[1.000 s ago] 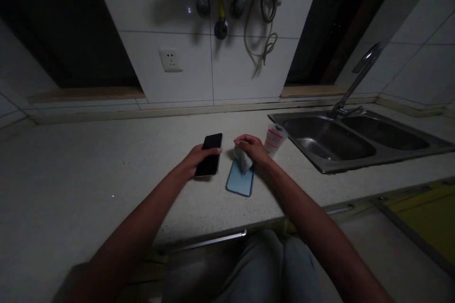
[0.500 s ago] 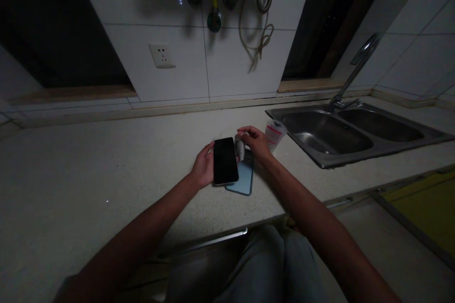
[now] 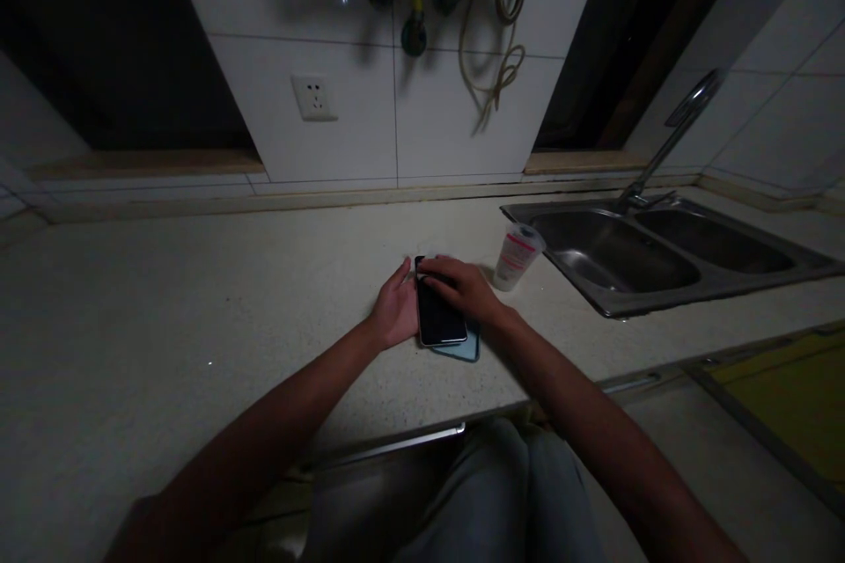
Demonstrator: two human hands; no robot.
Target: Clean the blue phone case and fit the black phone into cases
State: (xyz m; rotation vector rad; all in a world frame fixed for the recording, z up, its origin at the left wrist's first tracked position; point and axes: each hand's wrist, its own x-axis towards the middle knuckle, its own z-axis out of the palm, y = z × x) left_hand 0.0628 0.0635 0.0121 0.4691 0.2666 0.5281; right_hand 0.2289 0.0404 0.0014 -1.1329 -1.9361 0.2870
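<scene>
We have a smartphone (image 3: pixel 441 318) between our two hands, its dark screen turned up and its bottom edge pointing towards us, presumably so that the whole glass lies within reach. Our left hand (image 3: pixel 397 314) is at its left side, palm up and thumb spread away from the edge; it seems to back the phone and steady it, though its fingers are hidden, so we can't say whether they curl around it. Our right hand (image 3: pixel 465 287) reaches over the upper part of the screen, fingers lightly bent across the glass. Whether anything is pinched beneath them, we can't make out.

Below the phone, a light-blue phone case (image 3: pixel 465 353) shows at the lower right; the phone overlaps it in our view, and whether the two touch is unclear. The case lies on the pale worktop (image 3: pixel 297 281), likely set close by to stay handy. Just beyond our right hand stands a translucent plastic cup (image 3: pixel 517 257) with red print, apart from our fingers and near the corner of the double-bowl sink (image 3: pixel 604 303), whose curved faucet (image 3: pixel 673 141) rises at the back. On the tiled wall ahead we see a power socket (image 3: pixel 315 98).
</scene>
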